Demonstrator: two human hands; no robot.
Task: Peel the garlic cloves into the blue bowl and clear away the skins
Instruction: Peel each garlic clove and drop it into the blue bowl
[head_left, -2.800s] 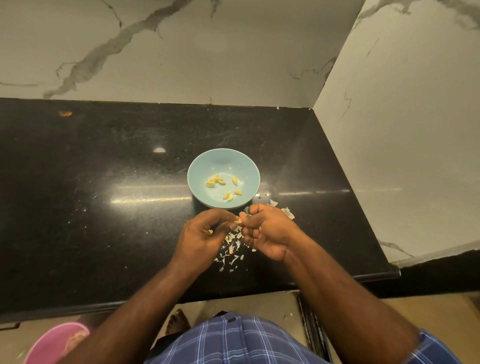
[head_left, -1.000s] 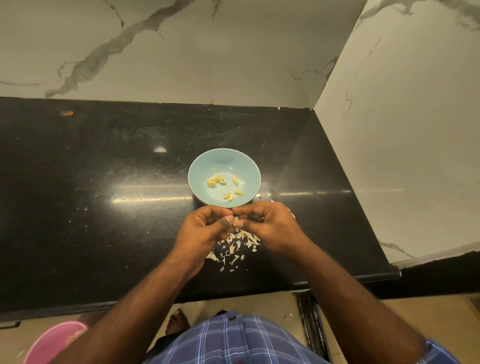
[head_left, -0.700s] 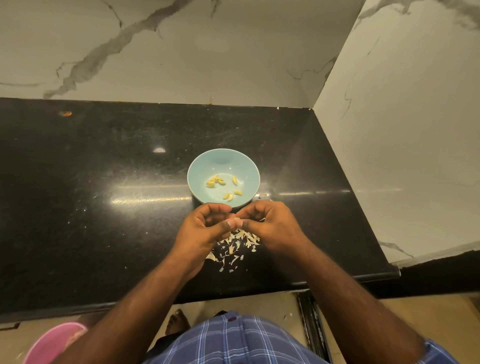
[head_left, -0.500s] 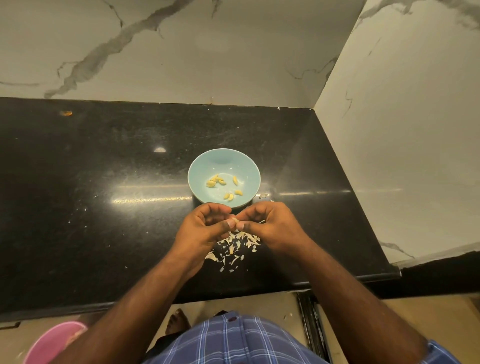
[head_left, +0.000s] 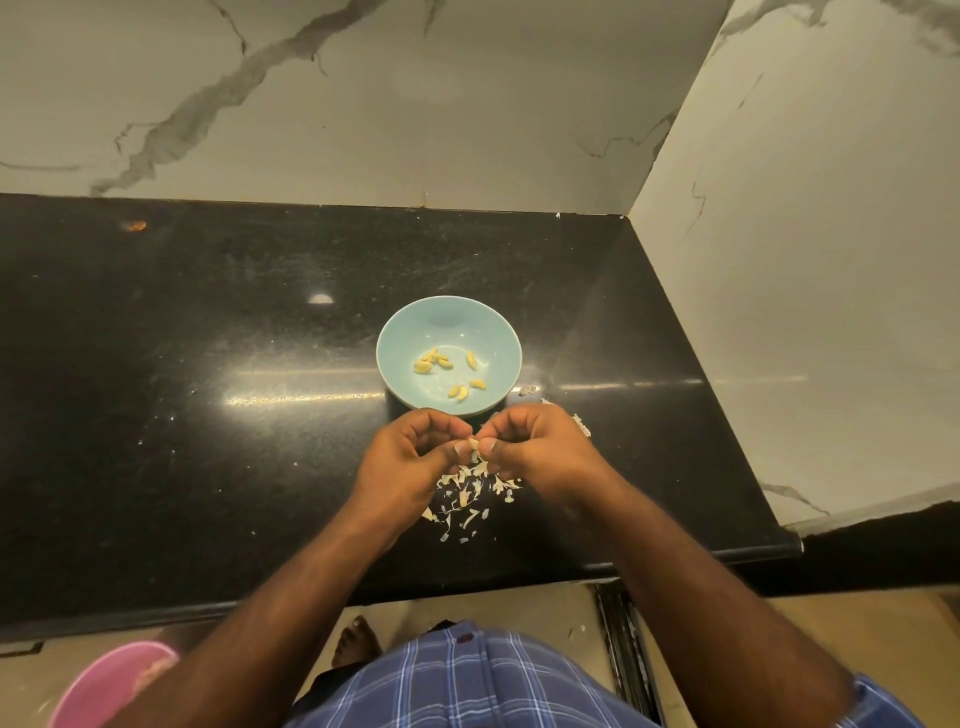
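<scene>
Black counter (head_left: 208, 415): bowl (head_left: 405, 332) with peeled cloves (head_left: 457, 392); skins (head_left: 467, 493); left hand (head_left: 410, 462), right hand (head_left: 540, 447) pinching clove (head_left: 474, 445).

Head view, steeply down, close over countertop (head_left: 208, 415)

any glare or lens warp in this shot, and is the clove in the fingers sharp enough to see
Head view: a bright streak of glare runs across the black counter left and right of the bowl, plus a small lamp spot behind it; wide-angle warp bends the counter's front edge; the clove, pinched between left hand and right hand, is small and soft, its details unclear.
</scene>
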